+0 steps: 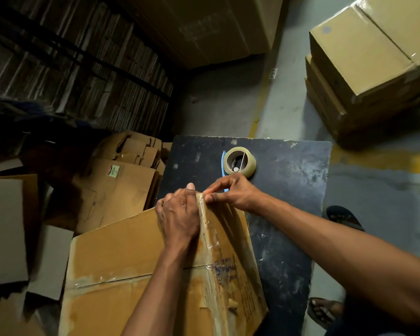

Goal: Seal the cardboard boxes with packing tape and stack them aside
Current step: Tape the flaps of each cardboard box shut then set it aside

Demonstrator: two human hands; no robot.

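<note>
Cardboard box [136, 267] lies tilted on the near left part of a dark worktop [289, 180], its upper face turned toward the camera and its far corner raised; its left side overhangs the worktop edge. Clear packing tape [207, 229] runs along the box's right-hand ridge from the far corner down toward the near edge, wrinkled in places, and a second taped seam crosses the upper face. Left hand [178, 215] rests over the far corner with fingers curled round the box edge, thumb tip visible above; its grip is closed on the box. Right hand [233, 192] meets it from the right, thumb and forefinger pinching the end of the tape at the corner. Tape roll [239, 163] stands on the worktop just beyond the hands, apart from the box, with a blue strip [223, 163] beside it. Flattened cartons [121, 180] lie heaped on the floor to the left. Stacked sealed boxes [364, 59] sit on the floor at upper right, well apart from the worktop. Two sandalled feet [325, 310] show at lower right
</note>
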